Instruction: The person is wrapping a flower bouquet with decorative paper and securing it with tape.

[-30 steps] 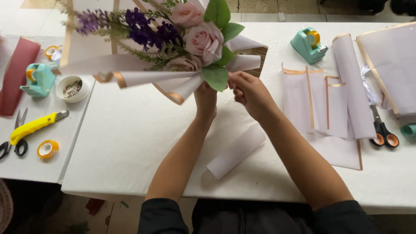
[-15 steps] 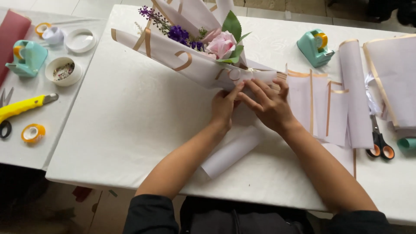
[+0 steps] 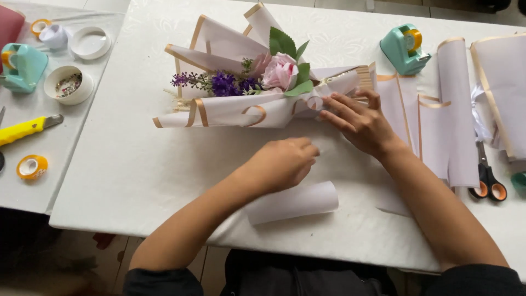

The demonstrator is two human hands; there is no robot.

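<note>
Head view: bouquet (image 3: 257, 90) lying on its side on the white table (image 3: 137, 170), both hands at its stem end.

Right hand (image 3: 359, 120) open, fingers spread flat on the wrap's narrow end; left hand (image 3: 282, 163) loosely curled, holding nothing visible, just short of the wrap; bare table left of the fingers; paper roll (image 3: 293, 201) just behind the left hand, near the table edge; paper sheets (image 3: 438, 109) crowd the right hand's far side, with scissors (image 3: 487, 178) and tape dispenser (image 3: 402, 48) beyond; stems hidden in the wrap.
</note>
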